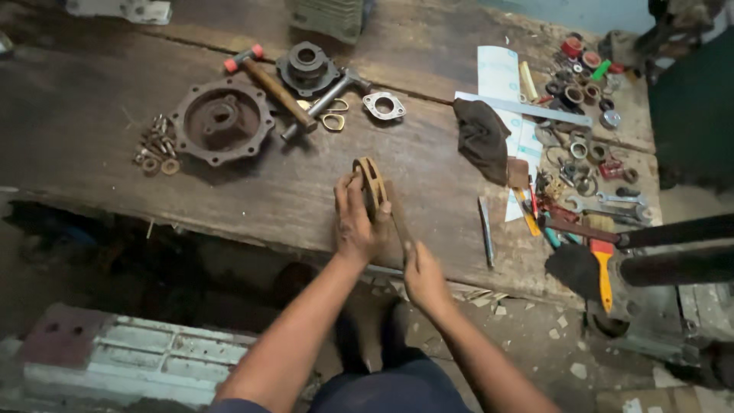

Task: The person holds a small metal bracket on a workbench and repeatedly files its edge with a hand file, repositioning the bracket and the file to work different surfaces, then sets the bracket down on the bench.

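My left hand (355,222) grips a round brass-coloured impeller-like disc (371,182), held upright on its edge over the wooden workbench (290,191). My right hand (423,277) holds a thin flat tool, like a file or blade (397,220), whose tip rests against the disc's lower side. Both hands are near the bench's front edge.
On the bench lie a rusty round flange cover (222,120), a pile of nuts and bolts (155,147), a hammer with red ends (269,86), a pump housing (307,67), a small gasket plate (383,105), a dark rag (482,138), a brush (602,264), and several wrenches, rings and bearings at right.
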